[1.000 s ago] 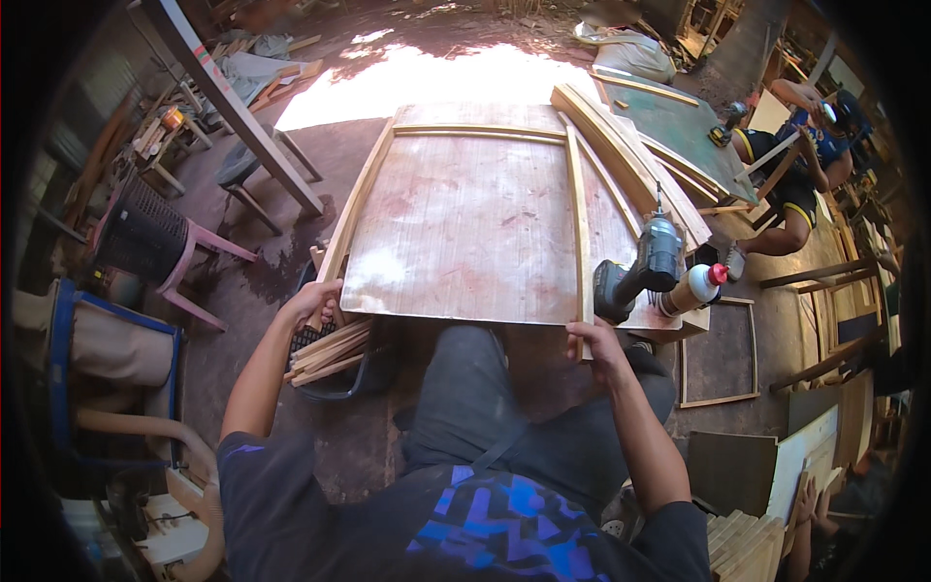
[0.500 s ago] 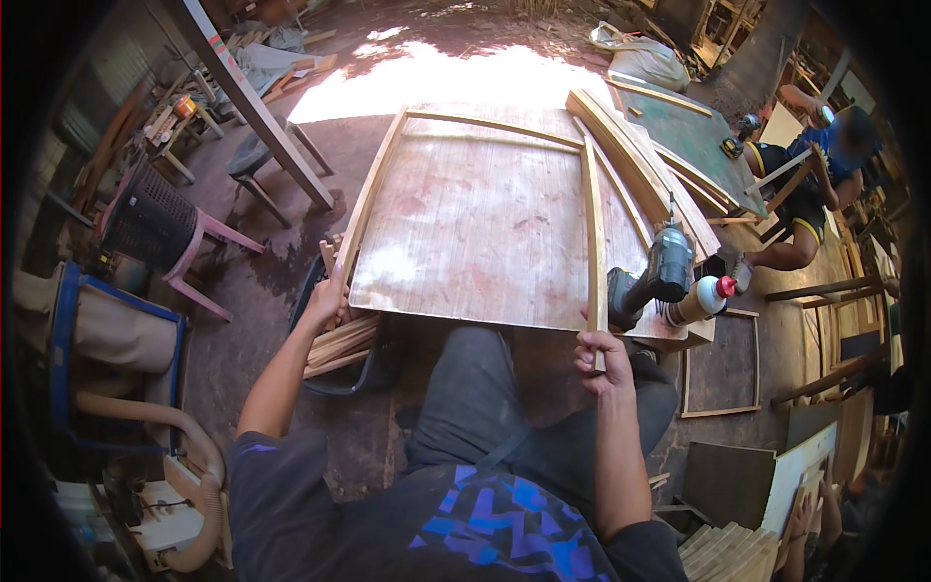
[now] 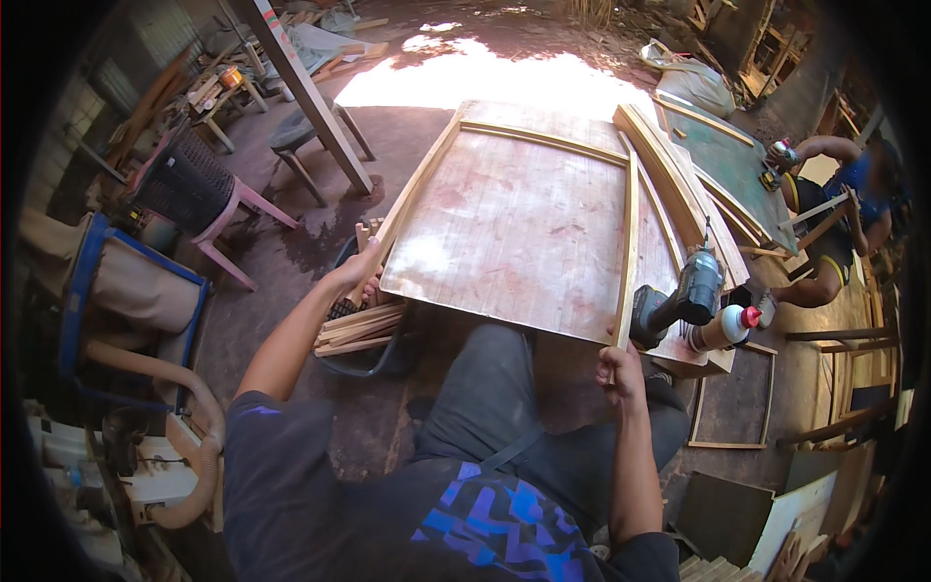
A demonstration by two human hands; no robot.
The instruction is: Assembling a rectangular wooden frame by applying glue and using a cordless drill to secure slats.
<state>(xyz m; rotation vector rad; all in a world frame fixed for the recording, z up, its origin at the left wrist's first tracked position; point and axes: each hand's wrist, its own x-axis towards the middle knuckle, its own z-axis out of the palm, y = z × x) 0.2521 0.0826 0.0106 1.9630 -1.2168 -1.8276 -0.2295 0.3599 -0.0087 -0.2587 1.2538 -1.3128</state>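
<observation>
A three-sided frame of pale wooden strips [image 3: 543, 142] lies over the worn plywood tabletop [image 3: 514, 233], its crossbar at the far side. My left hand [image 3: 363, 274] is closed round the near end of the left strip, just off the table's left edge. Past the near edge, my right hand [image 3: 621, 371] grips the end of the right strip. Beside that strip stand a cordless drill [image 3: 696, 289] with its bit pointing up and a bottle [image 3: 727, 328] with a red cap.
Long wooden boards [image 3: 664, 179] lie along the table's right side. Below my left hand is a dark tub [image 3: 361, 367] of short wood strips. A metal post [image 3: 310, 107] and a stool [image 3: 301, 136] stand at left. Another person [image 3: 842, 204] works at right by a green-topped table [image 3: 722, 145].
The whole view has shifted, so the scene sits farther right. The wooden frame has slid slightly toward me on the tabletop, with both hands still holding its strips.
</observation>
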